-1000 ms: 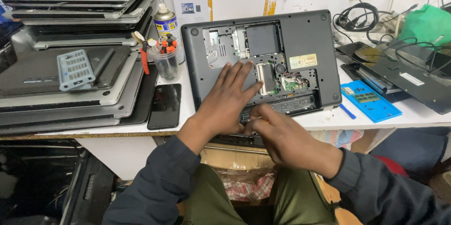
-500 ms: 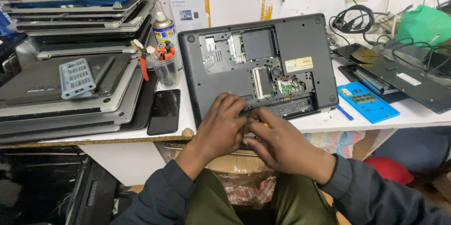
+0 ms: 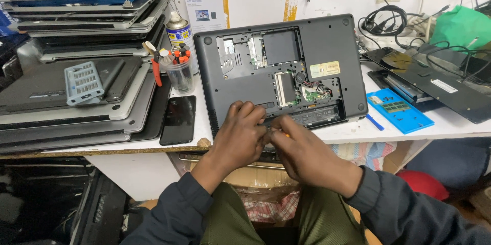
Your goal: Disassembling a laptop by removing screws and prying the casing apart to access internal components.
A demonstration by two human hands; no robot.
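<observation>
Our fingers (image 3: 255, 117) on both hands curl narrow and close together at the near edge of the upturned dark laptop (image 3: 327, 45), which lies bottom-up on the white table (image 3: 194, 137) right in front of us. The left hand (image 3: 240, 140) presses down on the casing, fingertips bent onto the plastic; the right hand (image 3: 302, 155) pinches something small with a hint of orange at the fingertips, likely a small tool, though we cannot tell for sure. Just beyond the fingers the open bay shows a memory module (image 3: 285, 89) and a small board with wires (image 3: 317, 92).

We judge that we are working at the strip along the laptop's near edge; the next move calls for steady downward pressure from the left hand and a fine, controlled touch from the right.

Further out, to the left of the fingers, lie a black phone (image 3: 177, 119), a clear cup of tools (image 3: 179, 68), a spray can (image 3: 179, 30) and a stack of closed laptops (image 3: 76, 91). To the right sits a blue tray (image 3: 404, 114), with cables (image 3: 388, 20) beyond.
</observation>
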